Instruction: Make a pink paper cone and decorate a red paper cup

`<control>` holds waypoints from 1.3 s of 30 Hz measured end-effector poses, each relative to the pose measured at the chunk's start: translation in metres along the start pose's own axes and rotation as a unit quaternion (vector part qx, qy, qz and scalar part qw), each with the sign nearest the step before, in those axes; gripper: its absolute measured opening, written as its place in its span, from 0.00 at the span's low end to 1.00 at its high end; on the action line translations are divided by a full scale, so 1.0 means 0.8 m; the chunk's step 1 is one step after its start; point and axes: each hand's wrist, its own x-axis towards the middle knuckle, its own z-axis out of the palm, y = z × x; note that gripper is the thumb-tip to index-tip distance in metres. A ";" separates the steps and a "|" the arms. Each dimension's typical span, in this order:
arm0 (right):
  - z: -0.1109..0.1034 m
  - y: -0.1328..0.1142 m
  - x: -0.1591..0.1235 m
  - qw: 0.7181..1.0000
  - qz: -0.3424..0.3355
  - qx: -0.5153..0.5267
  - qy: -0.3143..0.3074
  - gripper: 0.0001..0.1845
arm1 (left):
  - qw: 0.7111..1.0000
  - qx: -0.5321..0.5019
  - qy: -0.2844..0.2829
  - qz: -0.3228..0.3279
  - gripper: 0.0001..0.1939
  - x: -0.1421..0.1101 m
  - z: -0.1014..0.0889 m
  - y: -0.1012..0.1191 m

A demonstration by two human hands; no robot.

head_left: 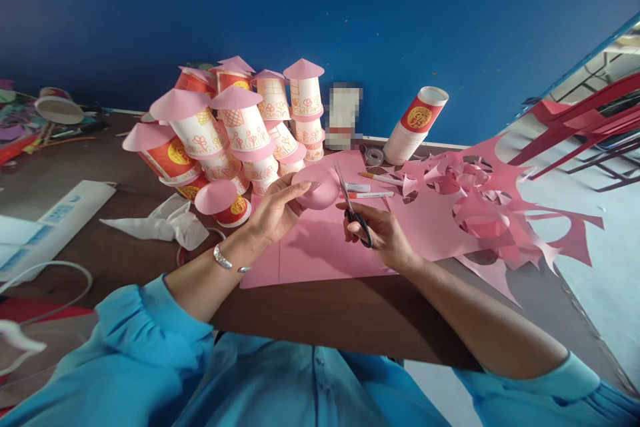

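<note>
My left hand [278, 208] pinches a pink paper circle [317, 187], holding it up over a pink paper sheet [320, 247] on the brown table [310, 313]. My right hand [383, 235] grips black-handled scissors [353, 209], fingers through the loops. The blades point up and touch the right edge of the circle. A silver bracelet sits on my left wrist.
Behind my hands stand several stacked paper cups with pink cone lids [235, 127]. A tilted sleeve of cups [415, 127], a tape roll [374, 156] and pens [370, 195] lie at the back. Cut pink scraps [480, 207] hang off the table's right side. White plastic wrap [165, 223] lies left.
</note>
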 end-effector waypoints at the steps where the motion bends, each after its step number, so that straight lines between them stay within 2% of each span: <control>1: 0.000 0.000 0.000 1.000 0.000 0.001 -0.002 0.36 | 1.000 -0.001 -0.002 0.001 0.16 0.000 0.000 0.000; 9: 0.002 -0.001 -0.001 1.000 0.005 -0.006 -0.005 0.38 | 1.000 0.003 -0.002 0.004 0.16 0.001 -0.004 -0.003; 21: 0.000 0.003 -0.002 1.000 0.000 0.008 -0.004 0.34 | 1.000 -0.019 0.014 -0.005 0.17 0.002 -0.004 -0.005; 39: 0.003 -0.010 -0.001 0.999 0.022 -0.029 0.011 0.39 | 1.000 0.001 0.008 0.002 0.15 0.002 -0.005 -0.005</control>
